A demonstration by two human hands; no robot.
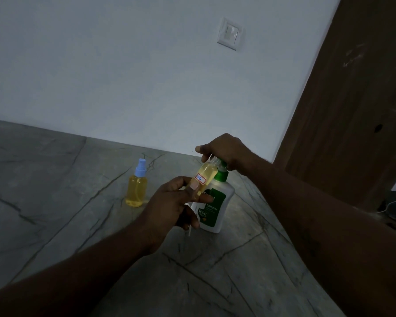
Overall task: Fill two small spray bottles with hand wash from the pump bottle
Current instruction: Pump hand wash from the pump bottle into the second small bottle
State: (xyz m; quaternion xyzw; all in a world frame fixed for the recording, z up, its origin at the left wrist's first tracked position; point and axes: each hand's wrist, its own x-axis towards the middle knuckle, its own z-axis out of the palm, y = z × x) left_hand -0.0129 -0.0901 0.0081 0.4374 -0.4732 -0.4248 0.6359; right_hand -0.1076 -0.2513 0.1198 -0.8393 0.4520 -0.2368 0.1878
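Left hand (169,202): pinching the uncapped spray bottle (207,173), tilting its mouth up under the right hand.
Right hand (224,149): curling over the pump bottle (213,209) head.
Capped spray bottle (136,186): standing apart, left of both hands.

An uncapped spray bottle (208,172), nearly full of yellow liquid and marked with a red-edged white label, is pinched at a tilt in the left hand's fingers (193,186), its open neck just under the right hand's fingers (230,165). The white, green-labelled pump bottle (215,209) is stood upright behind the left fingers, its green pump gripped by the right ones. A blue-capped spray bottle (136,188), full, is stood upright left of the left fingers.
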